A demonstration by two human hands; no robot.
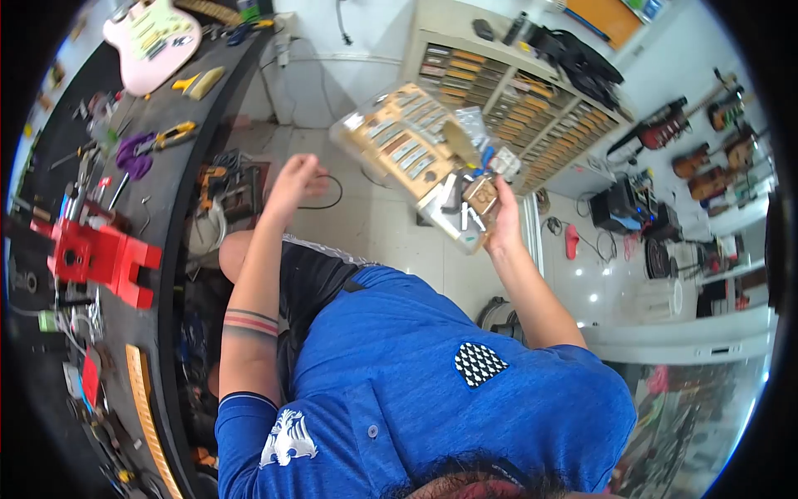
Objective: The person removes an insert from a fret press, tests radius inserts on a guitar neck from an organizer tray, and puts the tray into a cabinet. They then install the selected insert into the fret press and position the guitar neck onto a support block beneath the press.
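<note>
My right hand (504, 218) grips the lower right edge of a clear plastic case (353, 133), which is tilted in the air before me. Inside it, a tan panel (391, 125) carries rows of narrow silver-grey pieces. A small brown block (480, 197), a dark block, white pieces and blue-handled items lie crowded near my right fingers. Apart from the case, to its left, my left hand (299, 181) is raised with its fingers curled together, slightly blurred. Whether anything is between those fingers is hidden.
At left runs a dark workbench (179, 137) with a red vise (104, 258), a brush (199, 83), a pale pink guitar body (154, 46) and a guitar neck (154, 424). A drawer cabinet (507, 58) stands ahead. Red slippers (571, 241) and cables lie on the floor at right.
</note>
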